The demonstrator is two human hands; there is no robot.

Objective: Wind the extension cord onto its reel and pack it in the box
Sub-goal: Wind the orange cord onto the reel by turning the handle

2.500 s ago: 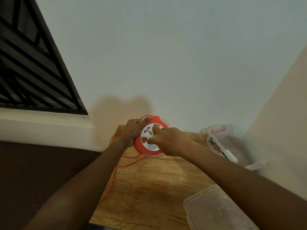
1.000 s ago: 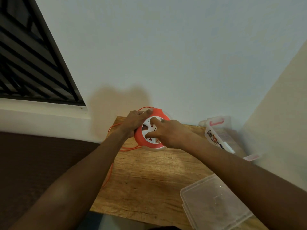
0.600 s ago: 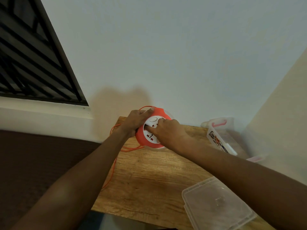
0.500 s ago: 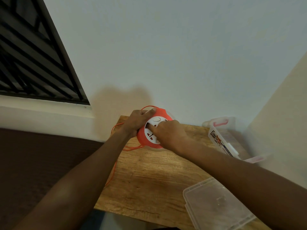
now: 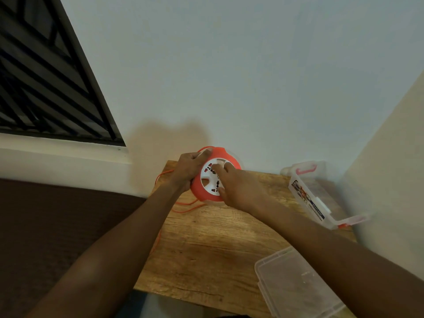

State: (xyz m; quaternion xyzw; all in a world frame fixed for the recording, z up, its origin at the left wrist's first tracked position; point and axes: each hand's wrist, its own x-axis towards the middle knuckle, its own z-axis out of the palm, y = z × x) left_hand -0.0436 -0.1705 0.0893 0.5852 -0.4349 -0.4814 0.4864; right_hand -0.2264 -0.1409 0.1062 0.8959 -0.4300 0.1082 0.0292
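An orange reel with a white socket face stands tilted above the far edge of the wooden table. My left hand grips its left rim, thumb over the top. My right hand has fingers curled onto the white hub, turning it. Loose orange cord loops under the reel and hangs down over the table's left edge. The clear plastic box with a pink handle lies open at the far right.
A clear plastic lid lies at the table's near right corner. Walls close in behind and to the right. A dark barred window sits on the left, with dark floor below.
The white hub has turned under my right hand, and the socket markings now sit in a different place. Less cord loops on the table than 2.5 s ago. My left hand keeps its grip.
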